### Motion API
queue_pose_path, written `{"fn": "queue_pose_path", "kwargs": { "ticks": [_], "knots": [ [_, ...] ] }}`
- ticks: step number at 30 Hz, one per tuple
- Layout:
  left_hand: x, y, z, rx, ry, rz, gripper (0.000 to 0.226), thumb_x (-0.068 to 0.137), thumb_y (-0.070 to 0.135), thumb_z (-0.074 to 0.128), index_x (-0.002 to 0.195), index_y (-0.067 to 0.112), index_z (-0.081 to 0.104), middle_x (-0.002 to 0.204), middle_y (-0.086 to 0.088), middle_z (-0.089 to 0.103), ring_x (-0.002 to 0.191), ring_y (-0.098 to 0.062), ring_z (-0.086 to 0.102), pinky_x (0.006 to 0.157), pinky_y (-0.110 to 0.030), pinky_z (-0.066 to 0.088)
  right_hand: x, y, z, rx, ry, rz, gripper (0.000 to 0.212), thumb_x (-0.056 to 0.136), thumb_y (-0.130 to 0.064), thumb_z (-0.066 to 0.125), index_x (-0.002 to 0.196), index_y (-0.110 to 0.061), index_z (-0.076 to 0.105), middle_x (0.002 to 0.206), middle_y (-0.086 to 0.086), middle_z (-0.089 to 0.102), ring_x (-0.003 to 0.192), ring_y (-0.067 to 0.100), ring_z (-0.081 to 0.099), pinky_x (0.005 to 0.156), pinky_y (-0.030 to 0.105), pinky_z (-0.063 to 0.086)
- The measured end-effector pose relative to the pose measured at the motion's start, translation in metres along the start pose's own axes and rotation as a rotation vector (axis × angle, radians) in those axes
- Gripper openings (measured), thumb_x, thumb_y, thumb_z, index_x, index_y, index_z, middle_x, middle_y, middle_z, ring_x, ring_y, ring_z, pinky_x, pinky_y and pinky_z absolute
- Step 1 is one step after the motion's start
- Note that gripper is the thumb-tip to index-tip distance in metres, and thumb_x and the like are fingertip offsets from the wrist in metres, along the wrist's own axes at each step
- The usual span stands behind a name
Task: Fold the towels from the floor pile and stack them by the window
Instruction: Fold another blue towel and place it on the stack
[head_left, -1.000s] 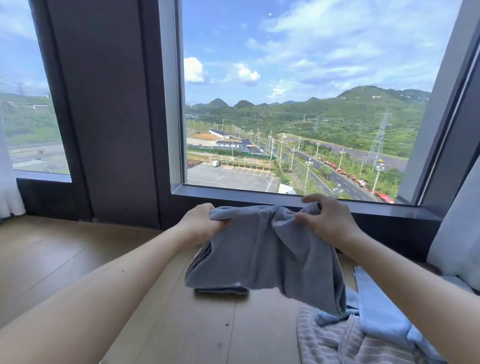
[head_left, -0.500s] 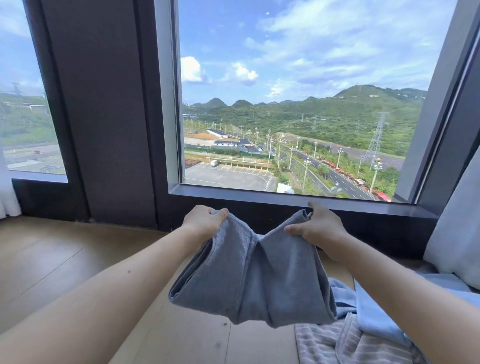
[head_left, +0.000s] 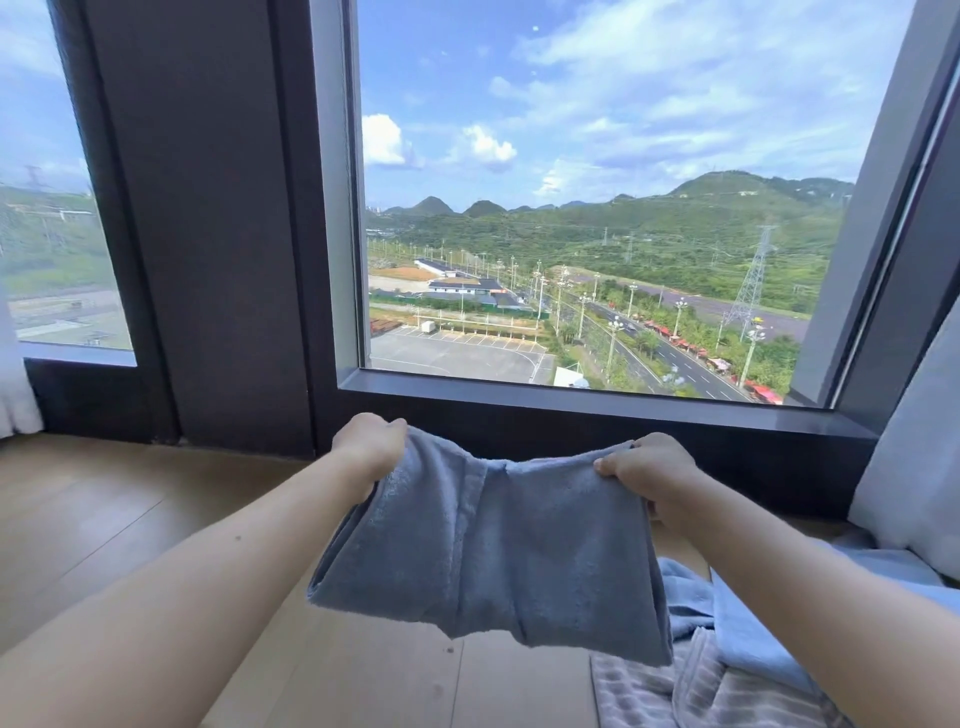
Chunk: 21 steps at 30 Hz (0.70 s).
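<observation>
Wooden floor (head_left: 104, 519), grey-blue towel (head_left: 493, 551) doubled, sagging between hands

Only the person's two arms and hands show, with no clothing on any part in view. The broad, smooth left forearm (head_left: 208, 597) carries one small dark speck (head_left: 236, 538) on its upper side. The right forearm (head_left: 810, 603) is unmarked. The left hand (head_left: 371, 441) and right hand (head_left: 652, 475) are bare, with rounded knuckles.

Noted: dark wall pillar (head_left: 208, 234) standing on light wooden floor (head_left: 93, 519), white curtain (head_left: 13, 389) at far left edge, pale curtain (head_left: 919, 467) at right, and outdoors a paved car park (head_left: 457, 356), tree-lined road (head_left: 675, 358), lattice pylon (head_left: 753, 280) and green hills (head_left: 701, 218) under partly clouded sky.
</observation>
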<state>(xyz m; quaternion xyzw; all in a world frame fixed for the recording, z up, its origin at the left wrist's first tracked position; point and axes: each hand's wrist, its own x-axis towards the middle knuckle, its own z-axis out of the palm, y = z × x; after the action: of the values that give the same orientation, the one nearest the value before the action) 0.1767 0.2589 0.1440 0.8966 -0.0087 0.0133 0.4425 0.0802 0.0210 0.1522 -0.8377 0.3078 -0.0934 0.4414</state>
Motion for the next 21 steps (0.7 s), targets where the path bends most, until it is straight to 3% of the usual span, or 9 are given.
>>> {"fn": "queue_pose_path", "kwargs": {
  "ticks": [3,4,6,10,13,16,19,21],
  "knots": [
    [0.010,-0.010,-0.008,-0.011,0.075,-0.084,0.041,0.099,0.021,0.038,0.120,-0.012,0.050,0.122,-0.029,0.055,0.078,-0.032,0.054,0.066,-0.034,0.043,0.003,0.003,-0.011,0.054,0.103,0.019,0.018,0.082,-0.013,0.055,0.065,-0.008,0.051,0.069,0.009,0.050,0.061,0.023,0.045,0.053,0.026,0.035],
    [0.012,-0.012,-0.010,-0.010,0.084,-0.093,0.041,0.098,0.020,0.038,0.121,-0.013,0.049,0.119,-0.029,0.056,0.067,-0.027,0.049,0.056,-0.031,0.040,0.003,0.003,-0.014,0.064,0.118,0.022,0.019,0.083,-0.014,0.055,0.065,-0.007,0.051,0.070,0.009,0.050,0.062,0.024,0.046,0.053,0.026,0.034],
    [0.016,-0.016,-0.012,-0.023,0.081,-0.103,0.041,0.098,0.021,0.039,0.120,-0.012,0.052,0.110,-0.027,0.059,0.063,-0.022,0.043,0.051,-0.027,0.033,0.003,0.004,-0.017,0.066,0.121,0.023,0.019,0.084,-0.016,0.056,0.067,-0.007,0.055,0.074,0.010,0.054,0.067,0.025,0.049,0.056,0.027,0.037],
    [0.016,-0.016,-0.006,-0.125,0.048,-0.103,0.036,0.096,0.025,0.046,0.115,-0.003,0.056,0.116,-0.019,0.059,0.097,-0.032,0.057,0.074,-0.030,0.042,0.000,0.006,-0.014,0.080,0.088,0.003,0.018,0.085,-0.021,0.063,0.079,-0.005,0.060,0.081,0.010,0.057,0.073,0.024,0.052,0.065,0.032,0.044],
    [0.008,-0.007,0.003,-0.226,-0.004,-0.094,0.026,0.095,0.023,0.049,0.097,-0.001,0.057,0.104,-0.018,0.060,0.097,-0.032,0.058,0.086,-0.039,0.047,-0.004,0.003,-0.004,0.140,0.040,0.005,0.022,0.085,-0.024,0.064,0.087,-0.002,0.063,0.086,0.012,0.060,0.074,0.025,0.056,0.071,0.036,0.051],
    [-0.005,0.006,0.015,-0.377,-0.081,-0.084,0.023,0.095,0.022,0.051,0.079,0.005,0.053,0.096,-0.017,0.059,0.091,-0.030,0.058,0.092,-0.044,0.048,-0.013,-0.008,0.008,0.291,-0.063,0.008,0.019,0.087,-0.025,0.063,0.083,-0.007,0.059,0.084,0.012,0.061,0.067,0.022,0.058,0.058,0.029,0.051],
    [-0.022,0.021,0.030,-0.466,-0.202,-0.049,0.023,0.095,0.027,0.053,0.080,0.009,0.052,0.086,-0.013,0.060,0.079,-0.026,0.058,0.076,-0.038,0.050,-0.021,-0.019,0.021,0.423,-0.135,-0.037,0.017,0.090,-0.024,0.060,0.081,-0.010,0.056,0.087,0.012,0.063,0.070,0.023,0.063,0.062,0.033,0.055],
    [-0.032,0.031,0.037,-0.503,-0.271,0.013,0.021,0.095,0.029,0.053,0.084,0.011,0.054,0.078,-0.009,0.059,0.068,-0.021,0.056,0.065,-0.034,0.047,-0.026,-0.024,0.027,0.487,-0.169,-0.067,0.015,0.091,-0.022,0.059,0.083,-0.011,0.054,0.088,0.013,0.063,0.069,0.022,0.064,0.057,0.031,0.054]
  ]
}}
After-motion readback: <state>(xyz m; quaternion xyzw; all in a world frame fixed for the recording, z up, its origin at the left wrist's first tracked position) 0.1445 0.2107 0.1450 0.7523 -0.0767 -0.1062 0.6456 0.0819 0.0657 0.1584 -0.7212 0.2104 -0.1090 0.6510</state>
